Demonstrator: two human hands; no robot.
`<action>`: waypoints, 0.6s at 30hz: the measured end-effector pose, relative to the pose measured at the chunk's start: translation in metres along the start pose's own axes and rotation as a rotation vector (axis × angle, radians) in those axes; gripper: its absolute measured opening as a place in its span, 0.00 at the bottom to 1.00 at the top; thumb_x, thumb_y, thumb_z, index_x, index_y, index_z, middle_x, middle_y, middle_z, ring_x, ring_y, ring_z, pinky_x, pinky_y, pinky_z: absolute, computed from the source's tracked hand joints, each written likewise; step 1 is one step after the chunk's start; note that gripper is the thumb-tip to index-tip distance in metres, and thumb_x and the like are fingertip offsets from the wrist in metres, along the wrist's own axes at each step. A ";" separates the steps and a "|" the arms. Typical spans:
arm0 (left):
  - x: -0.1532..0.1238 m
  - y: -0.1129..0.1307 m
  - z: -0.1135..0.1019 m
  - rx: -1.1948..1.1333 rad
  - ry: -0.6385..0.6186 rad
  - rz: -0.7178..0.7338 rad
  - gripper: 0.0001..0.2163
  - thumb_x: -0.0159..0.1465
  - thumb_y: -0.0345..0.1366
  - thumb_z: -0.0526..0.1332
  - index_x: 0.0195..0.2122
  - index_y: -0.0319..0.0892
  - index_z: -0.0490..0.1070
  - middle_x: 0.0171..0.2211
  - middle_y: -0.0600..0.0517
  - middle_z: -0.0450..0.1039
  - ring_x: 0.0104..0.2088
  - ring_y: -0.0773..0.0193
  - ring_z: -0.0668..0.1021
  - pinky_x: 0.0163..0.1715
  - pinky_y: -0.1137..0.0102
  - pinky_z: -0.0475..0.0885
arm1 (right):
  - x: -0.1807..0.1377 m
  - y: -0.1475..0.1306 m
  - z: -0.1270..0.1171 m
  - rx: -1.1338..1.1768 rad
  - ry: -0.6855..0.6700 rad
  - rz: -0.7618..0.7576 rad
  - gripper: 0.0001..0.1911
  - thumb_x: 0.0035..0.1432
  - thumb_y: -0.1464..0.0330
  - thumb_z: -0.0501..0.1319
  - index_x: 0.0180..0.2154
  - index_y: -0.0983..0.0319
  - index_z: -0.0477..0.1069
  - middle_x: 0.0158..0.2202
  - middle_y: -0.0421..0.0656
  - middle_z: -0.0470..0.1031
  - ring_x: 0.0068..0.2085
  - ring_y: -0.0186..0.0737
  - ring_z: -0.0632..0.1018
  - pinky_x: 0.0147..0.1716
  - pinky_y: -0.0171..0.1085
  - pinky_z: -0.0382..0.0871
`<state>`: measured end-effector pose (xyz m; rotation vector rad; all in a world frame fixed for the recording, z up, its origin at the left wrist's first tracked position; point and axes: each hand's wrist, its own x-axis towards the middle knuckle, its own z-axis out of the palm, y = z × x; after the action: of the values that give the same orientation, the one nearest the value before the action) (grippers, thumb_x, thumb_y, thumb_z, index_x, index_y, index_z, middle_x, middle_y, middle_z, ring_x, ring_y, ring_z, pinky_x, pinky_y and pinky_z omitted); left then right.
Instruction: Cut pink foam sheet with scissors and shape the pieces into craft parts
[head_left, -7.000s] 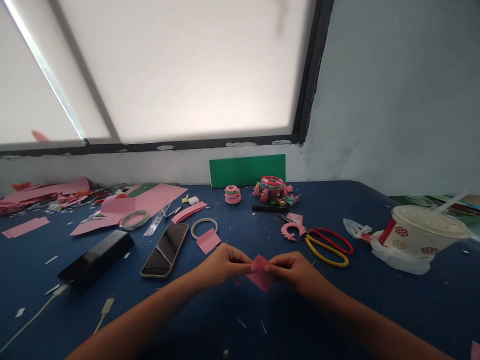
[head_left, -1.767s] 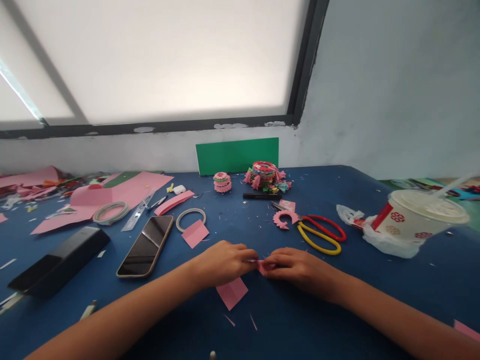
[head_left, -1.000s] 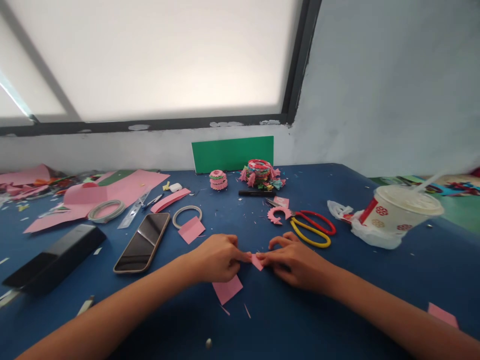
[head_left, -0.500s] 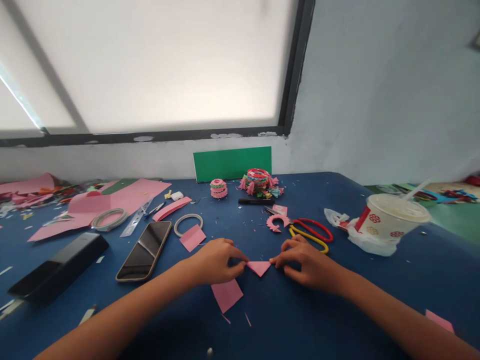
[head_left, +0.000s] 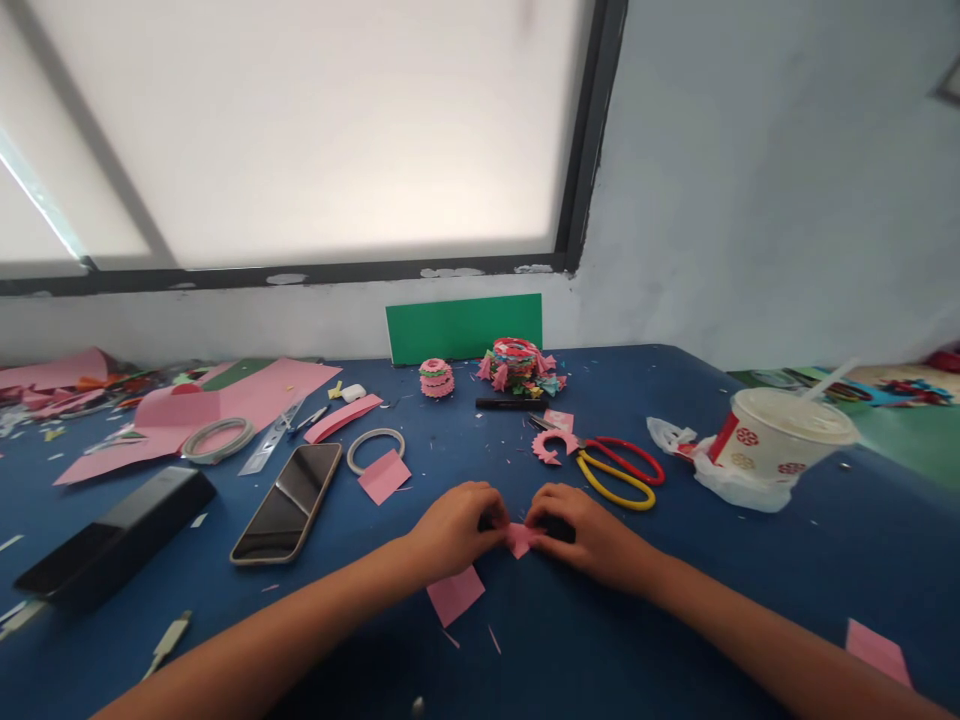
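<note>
My left hand [head_left: 454, 525] and my right hand [head_left: 574, 530] meet over the blue table [head_left: 750, 580], both pinched on a small folded piece of pink paper [head_left: 519, 540] pressed against the surface. Only a small corner of that paper shows between the fingertips. A loose pink paper square [head_left: 454, 595] lies just below my left hand. Red and yellow scissors [head_left: 619, 470] rest a little beyond my right hand, with a pink cut-out shape [head_left: 549, 446] beside them.
A phone [head_left: 287, 488], a black box [head_left: 112, 538], tape rings [head_left: 375, 445], a ruler [head_left: 271, 442] and pink sheets [head_left: 225, 405] lie left. A green card [head_left: 463, 327] and stacked paper flowers [head_left: 517, 362] stand at the wall. A lidded cup [head_left: 787, 440] sits right.
My hands have drawn together: the pink triangle that lay spread between them half a second ago is folded smaller under my fingertips. Earlier I held the paper in the air.
</note>
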<state>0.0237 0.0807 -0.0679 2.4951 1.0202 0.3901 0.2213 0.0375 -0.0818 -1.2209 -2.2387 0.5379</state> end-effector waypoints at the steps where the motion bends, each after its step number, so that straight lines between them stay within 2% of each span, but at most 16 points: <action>1: 0.000 -0.001 0.001 -0.032 -0.005 -0.007 0.03 0.56 0.33 0.62 0.29 0.40 0.71 0.27 0.54 0.71 0.28 0.66 0.72 0.27 0.75 0.64 | 0.001 0.001 -0.001 0.032 0.000 0.026 0.01 0.54 0.71 0.60 0.32 0.62 0.71 0.33 0.42 0.73 0.35 0.38 0.72 0.37 0.36 0.63; 5: -0.001 0.000 0.003 -0.139 -0.005 -0.028 0.02 0.57 0.31 0.60 0.31 0.39 0.71 0.24 0.56 0.71 0.24 0.69 0.72 0.23 0.76 0.64 | 0.001 0.002 -0.002 0.070 0.009 0.080 0.03 0.56 0.69 0.60 0.31 0.62 0.71 0.29 0.39 0.74 0.31 0.36 0.72 0.32 0.35 0.62; 9: -0.002 0.008 -0.002 -0.199 0.048 -0.032 0.05 0.58 0.31 0.59 0.35 0.39 0.70 0.28 0.53 0.73 0.28 0.67 0.73 0.28 0.74 0.67 | 0.000 -0.005 -0.002 0.207 0.056 0.110 0.05 0.56 0.67 0.59 0.32 0.61 0.72 0.30 0.39 0.76 0.33 0.37 0.74 0.34 0.34 0.63; 11: -0.001 0.013 -0.006 -0.303 0.055 -0.017 0.06 0.59 0.33 0.59 0.37 0.39 0.68 0.30 0.53 0.74 0.29 0.67 0.74 0.30 0.73 0.69 | 0.001 -0.011 -0.007 0.298 0.085 0.121 0.06 0.56 0.65 0.60 0.36 0.61 0.70 0.28 0.38 0.77 0.33 0.36 0.75 0.35 0.34 0.64; 13: -0.001 0.018 -0.011 -0.446 0.062 -0.007 0.05 0.59 0.35 0.59 0.34 0.39 0.67 0.28 0.53 0.74 0.28 0.68 0.75 0.30 0.73 0.69 | 0.003 -0.012 -0.018 0.303 0.113 0.112 0.13 0.56 0.62 0.59 0.43 0.60 0.67 0.29 0.37 0.77 0.33 0.36 0.76 0.37 0.34 0.65; 15: -0.002 0.023 -0.016 -0.564 0.107 -0.026 0.05 0.59 0.35 0.59 0.30 0.39 0.66 0.26 0.53 0.73 0.26 0.68 0.74 0.28 0.73 0.68 | 0.006 -0.004 -0.035 0.094 0.144 0.164 0.16 0.59 0.59 0.55 0.47 0.59 0.64 0.32 0.39 0.76 0.35 0.36 0.76 0.36 0.33 0.65; 16: -0.002 0.026 -0.020 -0.603 0.145 -0.045 0.05 0.58 0.34 0.59 0.29 0.38 0.67 0.25 0.54 0.72 0.25 0.69 0.73 0.27 0.73 0.68 | 0.006 0.004 -0.044 -0.088 0.181 0.240 0.16 0.61 0.58 0.52 0.46 0.59 0.65 0.33 0.40 0.76 0.34 0.37 0.76 0.34 0.33 0.65; 17: -0.004 0.028 -0.023 -0.648 0.180 -0.064 0.05 0.58 0.34 0.60 0.29 0.38 0.67 0.25 0.54 0.71 0.25 0.69 0.73 0.27 0.73 0.68 | 0.006 0.014 -0.053 -0.327 0.170 0.351 0.16 0.61 0.56 0.50 0.44 0.58 0.66 0.35 0.42 0.75 0.35 0.38 0.75 0.33 0.33 0.65; 18: -0.006 0.031 -0.026 -0.703 0.208 -0.078 0.04 0.57 0.33 0.60 0.30 0.38 0.69 0.25 0.54 0.71 0.25 0.69 0.73 0.27 0.73 0.68 | 0.005 0.026 -0.061 -0.416 0.160 0.420 0.16 0.57 0.55 0.54 0.37 0.61 0.70 0.33 0.45 0.75 0.36 0.44 0.75 0.32 0.36 0.64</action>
<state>0.0273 0.0635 -0.0307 1.8050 0.8550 0.8328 0.2737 0.0608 -0.0475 -1.8942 -2.0201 0.1108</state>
